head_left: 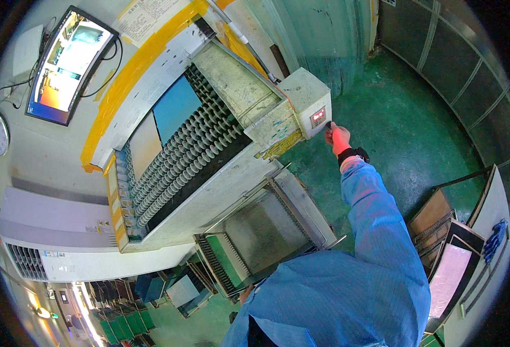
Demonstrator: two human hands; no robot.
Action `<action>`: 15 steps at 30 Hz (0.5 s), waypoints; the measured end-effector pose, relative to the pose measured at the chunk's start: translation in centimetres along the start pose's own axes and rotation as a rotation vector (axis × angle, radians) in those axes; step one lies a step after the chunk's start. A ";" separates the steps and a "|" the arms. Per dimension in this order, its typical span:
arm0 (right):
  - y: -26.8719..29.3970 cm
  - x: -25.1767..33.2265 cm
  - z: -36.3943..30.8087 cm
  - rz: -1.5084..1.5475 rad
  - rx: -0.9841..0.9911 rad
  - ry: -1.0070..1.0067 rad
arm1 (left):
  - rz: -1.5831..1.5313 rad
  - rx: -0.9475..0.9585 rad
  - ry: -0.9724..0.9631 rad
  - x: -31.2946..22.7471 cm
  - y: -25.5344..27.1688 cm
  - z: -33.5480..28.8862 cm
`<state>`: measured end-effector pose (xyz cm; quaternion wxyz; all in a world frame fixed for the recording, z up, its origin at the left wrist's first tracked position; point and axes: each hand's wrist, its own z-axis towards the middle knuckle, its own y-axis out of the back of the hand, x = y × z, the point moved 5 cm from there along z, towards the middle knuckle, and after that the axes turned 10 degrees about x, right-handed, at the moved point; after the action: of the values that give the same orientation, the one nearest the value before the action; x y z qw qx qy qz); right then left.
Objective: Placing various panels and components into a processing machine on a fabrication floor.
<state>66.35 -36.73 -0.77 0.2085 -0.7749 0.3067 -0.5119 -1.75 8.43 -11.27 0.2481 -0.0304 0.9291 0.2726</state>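
My right arm, in a blue sleeve with a black wristband, stretches out to a pale control box (pixel 306 92) at the end of a roller conveyor machine. The fingers of my right hand (pixel 339 137) are closed at a small dark knob (pixel 328 124) beside the box's lit red display (pixel 318 117); the fingers partly cover it. A sliver of my left hand (pixel 245 294) shows at the edge of a slotted metal rack (pixel 318 222), its fingers hidden behind my blue sleeve. A green board (pixel 223 260) stands in that rack.
On the conveyor rollers (pixel 180 165) lie a blue panel (pixel 175 110) and a tan panel (pixel 145 146). A monitor (pixel 70 63) hangs on the left wall, above an air conditioner (pixel 64 225). Framed boards (pixel 451 272) lean at the right. More racks (pixel 122 315) stand lower left.
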 end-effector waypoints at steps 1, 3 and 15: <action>0.1 0.1 0.0 -0.005 -0.009 0.006 | 0.001 0.000 -0.003 -0.1 0.1 0.0; 0.2 0.0 0.1 -0.002 0.003 0.009 | 0.005 0.002 0.000 -0.2 0.1 0.2; 0.0 0.2 -0.4 -0.036 -0.048 0.000 | 0.014 0.003 0.003 0.1 0.1 0.3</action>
<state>66.01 -36.89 -0.53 0.1805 -0.7851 0.3047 -0.5081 -1.72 8.65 -11.49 0.2448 -0.0239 0.9300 0.2731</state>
